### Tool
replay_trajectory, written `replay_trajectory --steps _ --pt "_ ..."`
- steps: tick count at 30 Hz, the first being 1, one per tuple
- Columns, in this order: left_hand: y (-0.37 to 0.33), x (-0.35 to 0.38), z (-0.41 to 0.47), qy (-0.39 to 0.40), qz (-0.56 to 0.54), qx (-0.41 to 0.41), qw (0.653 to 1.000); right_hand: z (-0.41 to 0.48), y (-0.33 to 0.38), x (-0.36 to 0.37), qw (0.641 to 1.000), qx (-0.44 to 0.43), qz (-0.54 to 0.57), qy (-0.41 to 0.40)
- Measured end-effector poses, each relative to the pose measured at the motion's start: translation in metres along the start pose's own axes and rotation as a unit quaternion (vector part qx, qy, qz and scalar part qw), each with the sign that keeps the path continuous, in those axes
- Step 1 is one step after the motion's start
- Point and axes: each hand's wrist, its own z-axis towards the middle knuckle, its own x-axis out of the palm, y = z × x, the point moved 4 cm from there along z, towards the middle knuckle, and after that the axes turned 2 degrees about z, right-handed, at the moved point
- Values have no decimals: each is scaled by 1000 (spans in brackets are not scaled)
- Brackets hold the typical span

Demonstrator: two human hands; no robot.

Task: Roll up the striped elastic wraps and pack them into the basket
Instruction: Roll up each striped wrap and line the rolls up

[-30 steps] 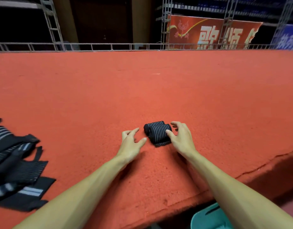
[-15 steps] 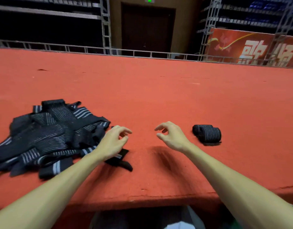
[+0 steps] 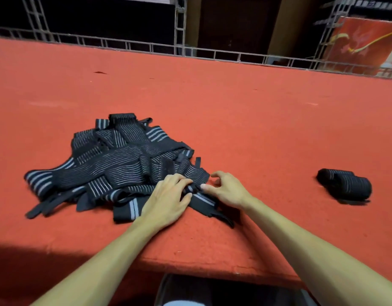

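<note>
Most of the work lies ahead, I judge: the pile of wraps (image 3: 124, 164) sprawls unrolled on the red desk (image 3: 256, 120) at my nine o'clock. At six o'clock, on the pile's near edge, my left hand (image 3: 168, 199) has its fingers (image 3: 181, 181) curled onto one wrap end, thumb closing beneath in a pinch, while my right hand (image 3: 226, 188) sits just beside, fingers loosely arched, thumb tip touching the fabric, gripping nothing. At three o'clock the rolled wraps (image 3: 345, 186), seemingly two, rest unpacked on the desk; I see no basket.
</note>
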Motion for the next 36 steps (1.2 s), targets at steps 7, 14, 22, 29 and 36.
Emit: replay_trajectory --steps 7,14,22,29,36 --pt "1 0 -5 17 -22 3 1000 43 2 17 996 78 32 -31" --pt "-1 -22 -5 -39 -125 -15 991 26 -8 -20 956 84 249 -131" --pt "-48 -30 16 -45 -123 -1 991 -35 -39 -117 848 52 458 -260" --pt "-137 -34 50 -27 -214 25 976 -93 -62 -183 843 -2 423 -332" --pt "-240 -39 62 65 -320 50 944 -142 -40 -233 795 -66 516 -314"
